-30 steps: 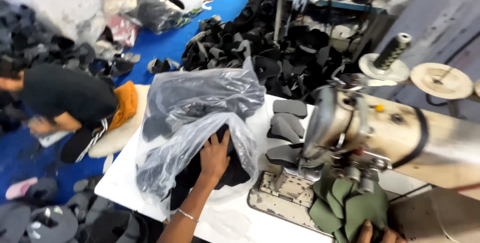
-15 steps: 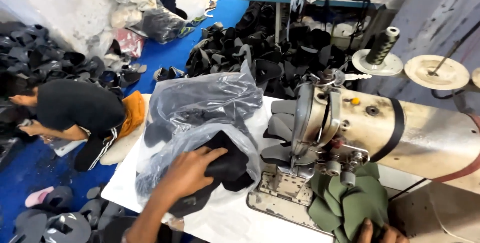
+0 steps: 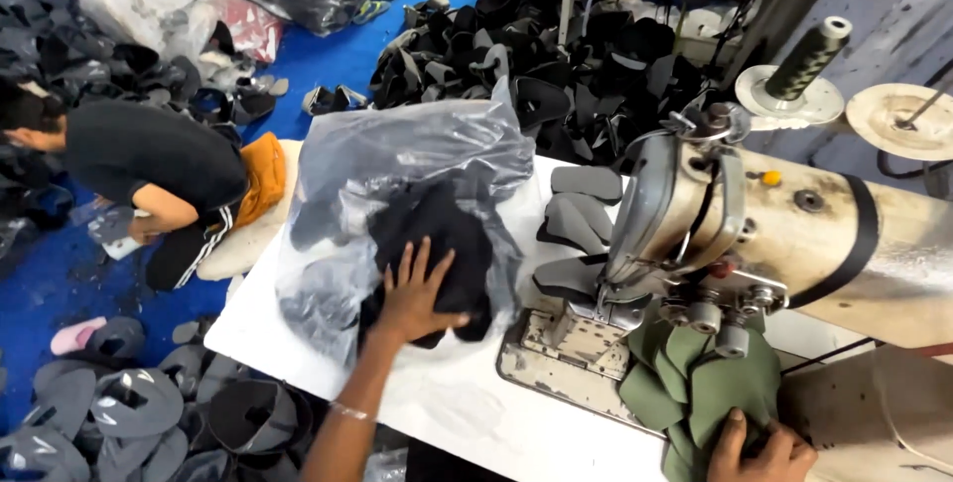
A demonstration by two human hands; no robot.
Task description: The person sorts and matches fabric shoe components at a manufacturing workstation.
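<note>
Now left hand (image 3: pixel 415 295) flat on soft black pieces (image 3: pixel 437 244), crinkled bag (image 3: pixel 397 154).

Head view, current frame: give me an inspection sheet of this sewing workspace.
Surface: white table, partly covered.
Job's things: clear plastic bag of black fabric pieces; olive green pieces under the sewing machine.
Clutter: grey cut pieces stacked beside the machine.
Grippers: left hand flat on the black pieces, fingers spread; right hand holds the green pieces.
Cables: dark cable below the machine.
Surroundings: blue floor with piles of dark pieces; thread cone; a person in a black shirt crouches on the floor.
</note>
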